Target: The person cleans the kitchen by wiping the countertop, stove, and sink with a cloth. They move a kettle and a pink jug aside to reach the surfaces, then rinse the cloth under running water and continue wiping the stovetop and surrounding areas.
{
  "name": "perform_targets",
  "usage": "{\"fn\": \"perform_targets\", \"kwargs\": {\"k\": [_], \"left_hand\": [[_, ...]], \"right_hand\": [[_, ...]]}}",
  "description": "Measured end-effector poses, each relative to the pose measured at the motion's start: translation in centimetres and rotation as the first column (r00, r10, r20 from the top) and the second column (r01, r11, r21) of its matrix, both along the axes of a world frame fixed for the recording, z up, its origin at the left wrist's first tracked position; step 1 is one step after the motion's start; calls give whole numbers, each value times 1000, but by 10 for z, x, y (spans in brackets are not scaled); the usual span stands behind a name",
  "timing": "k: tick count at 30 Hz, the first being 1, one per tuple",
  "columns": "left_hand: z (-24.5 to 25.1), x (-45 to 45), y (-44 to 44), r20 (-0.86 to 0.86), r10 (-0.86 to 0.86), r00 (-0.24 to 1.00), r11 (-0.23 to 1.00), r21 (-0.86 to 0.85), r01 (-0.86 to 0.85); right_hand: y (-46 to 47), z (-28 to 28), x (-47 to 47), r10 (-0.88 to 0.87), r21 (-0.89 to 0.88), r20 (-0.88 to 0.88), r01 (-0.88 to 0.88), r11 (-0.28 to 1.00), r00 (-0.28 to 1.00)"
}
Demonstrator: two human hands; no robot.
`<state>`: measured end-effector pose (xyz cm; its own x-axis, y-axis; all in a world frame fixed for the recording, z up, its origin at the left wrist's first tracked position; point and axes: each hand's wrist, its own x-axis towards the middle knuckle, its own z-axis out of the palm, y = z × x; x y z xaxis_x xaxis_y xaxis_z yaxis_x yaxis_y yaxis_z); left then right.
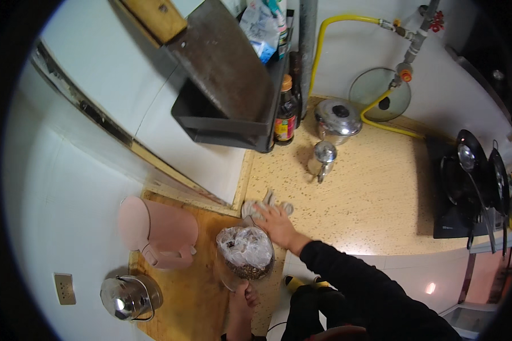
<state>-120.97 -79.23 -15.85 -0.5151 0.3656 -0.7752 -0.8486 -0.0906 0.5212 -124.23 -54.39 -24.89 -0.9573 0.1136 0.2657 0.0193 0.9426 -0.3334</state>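
My left hand [244,298] is closed on the near end, seemingly the handle, of a clear pitcher [227,273]. Inside the pitcher lie a crumpled clear plastic bag [249,247] and dark grainy contents [247,271]. Beyond the pitcher's far end, my right hand [276,226] rests with spread fingers on a light cloth [251,209] on the speckled counter [354,204]. Its palm is hidden, so its exact hold on the cloth does not show. A pink electric kettle [166,230] stands left of the pitcher on a wooden board [192,294].
A lidded steel container [132,297] stands at the board's left. Behind the cloth are a small metal pot [323,160], a lidded pot [338,119] and a sauce bottle [285,115]. A black rack [222,128] holds a cleaver [228,59]. Pans [469,170] sit on a black cooktop [448,226] at right.
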Motion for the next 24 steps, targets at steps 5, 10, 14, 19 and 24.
{"fn": "perform_targets", "kwargs": {"k": [5,10,14,19,24], "left_hand": [[5,-16,41,1,-134,991,989,60,134],[7,-28,72,-1,-169,986,975,149,168],[6,-35,89,-16,-164,986,978,127,165],[8,-42,107,-30,-132,991,988,75,134],[4,-56,126,39,-45,998,998,53,43]], "right_hand": [[20,10,73,89,-55,46,-86,995,995],[60,7,37,-174,-34,62,176,984,983],[86,-1,-42,-363,-172,152,386,906,919],[112,2,-94,-382,-228,138,405,886,914],[91,3,-40,-282,-37,117,288,957,952]]}}
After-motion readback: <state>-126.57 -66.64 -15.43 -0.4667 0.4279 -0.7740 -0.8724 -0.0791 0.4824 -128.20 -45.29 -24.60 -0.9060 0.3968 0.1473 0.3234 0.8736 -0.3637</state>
